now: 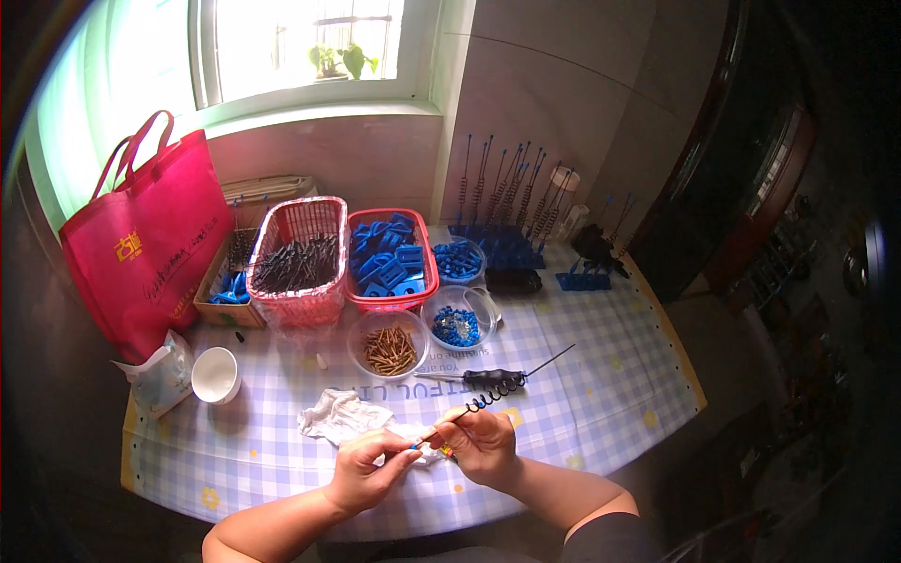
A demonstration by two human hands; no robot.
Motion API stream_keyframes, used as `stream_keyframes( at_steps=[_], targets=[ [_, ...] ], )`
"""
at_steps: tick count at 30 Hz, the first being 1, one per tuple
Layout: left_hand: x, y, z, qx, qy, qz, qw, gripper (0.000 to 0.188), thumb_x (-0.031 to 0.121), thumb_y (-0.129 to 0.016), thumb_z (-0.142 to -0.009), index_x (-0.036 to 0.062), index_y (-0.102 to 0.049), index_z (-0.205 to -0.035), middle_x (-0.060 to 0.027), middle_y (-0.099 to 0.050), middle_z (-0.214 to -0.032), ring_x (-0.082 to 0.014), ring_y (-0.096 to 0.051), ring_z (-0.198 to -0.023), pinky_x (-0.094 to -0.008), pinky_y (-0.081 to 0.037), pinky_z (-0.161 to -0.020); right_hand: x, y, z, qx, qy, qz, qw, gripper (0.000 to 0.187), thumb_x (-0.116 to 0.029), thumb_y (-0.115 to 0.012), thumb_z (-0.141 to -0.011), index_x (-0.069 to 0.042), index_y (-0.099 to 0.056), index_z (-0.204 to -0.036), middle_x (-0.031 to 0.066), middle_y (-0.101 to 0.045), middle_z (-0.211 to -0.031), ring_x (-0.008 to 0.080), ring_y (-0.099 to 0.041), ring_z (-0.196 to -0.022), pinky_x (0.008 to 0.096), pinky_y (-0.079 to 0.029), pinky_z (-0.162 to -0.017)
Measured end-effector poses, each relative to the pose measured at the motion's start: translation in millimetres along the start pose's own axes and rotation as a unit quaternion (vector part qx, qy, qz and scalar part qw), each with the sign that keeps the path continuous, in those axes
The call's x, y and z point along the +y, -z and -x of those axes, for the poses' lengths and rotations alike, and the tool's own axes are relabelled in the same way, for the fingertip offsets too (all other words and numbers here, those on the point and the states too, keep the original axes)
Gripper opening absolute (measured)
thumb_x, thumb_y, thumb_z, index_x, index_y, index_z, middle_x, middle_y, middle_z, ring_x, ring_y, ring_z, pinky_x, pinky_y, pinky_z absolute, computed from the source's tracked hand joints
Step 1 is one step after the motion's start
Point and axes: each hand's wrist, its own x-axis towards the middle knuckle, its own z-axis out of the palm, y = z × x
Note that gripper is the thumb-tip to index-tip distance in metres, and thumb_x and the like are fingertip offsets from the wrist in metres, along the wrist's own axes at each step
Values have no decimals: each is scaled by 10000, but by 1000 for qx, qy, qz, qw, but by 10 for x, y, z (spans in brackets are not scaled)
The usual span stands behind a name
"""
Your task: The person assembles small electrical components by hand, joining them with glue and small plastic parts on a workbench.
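Your left hand (368, 466) and right hand (483, 441) both pinch the near-left end of the spiral rod (469, 407), which slants away far-right toward the black handle (492, 379).

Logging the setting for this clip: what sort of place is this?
Probably a home table used for small assembly piecework: a checked tablecloth, red baskets and bowls of small parts, a windowsill plant, and both hands working a coiled rod.
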Motion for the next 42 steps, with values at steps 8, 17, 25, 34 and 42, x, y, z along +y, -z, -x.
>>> stream_keyframes(
  at_steps=[8,17,25,34,42],
  targets=[
    [10,4,-2,-8,10,-5,1000,67,1,-713,-799,7,-676,-854,-96,-684,-794,-151,-636,-693,-262,-483,-632,-38,-46,-30,37,-13,-20,999,76,-44,-608,-903,20,-638,-877,92,-676,-727,145,-672,-659,270,-530,-598],
    [-4,4,3,-9,8,-13,1000,74,-5,-714,-795,5,-671,-855,-106,-695,-814,-166,-662,-724,-270,-503,-648,2,-50,-10,44,-15,-38,998,64,-42,-613,-897,15,-634,-876,104,-681,-732,164,-678,-665,281,-530,-604],
    [3,21,-2,-9,11,-9,1000,80,1,-716,-796,9,-676,-866,-104,-692,-809,-158,-650,-702,-265,-491,-634,4,-64,-24,39,-22,-32,998,77,-50,-616,-900,14,-642,-864,97,-685,-727,151,-675,-653,272,-528,-591],
    [13,5,-7,-4,-3,-17,1000,82,10,-721,-794,12,-678,-863,-98,-689,-795,-161,-646,-692,-268,-486,-626,21,3,6,-7,-1,-17,1000,57,27,-539,-931,42,-594,-927,119,-672,-867,132,-651,-726,252,-540,-641],
    [13,4,1,-5,5,-9,1000,81,8,-718,-797,13,-677,-866,-99,-690,-801,-159,-645,-697,-268,-486,-630,27,0,9,-5,-1,-18,1000,55,20,-543,-932,39,-594,-925,114,-672,-862,132,-653,-724,252,-541,-637]
  ],
)
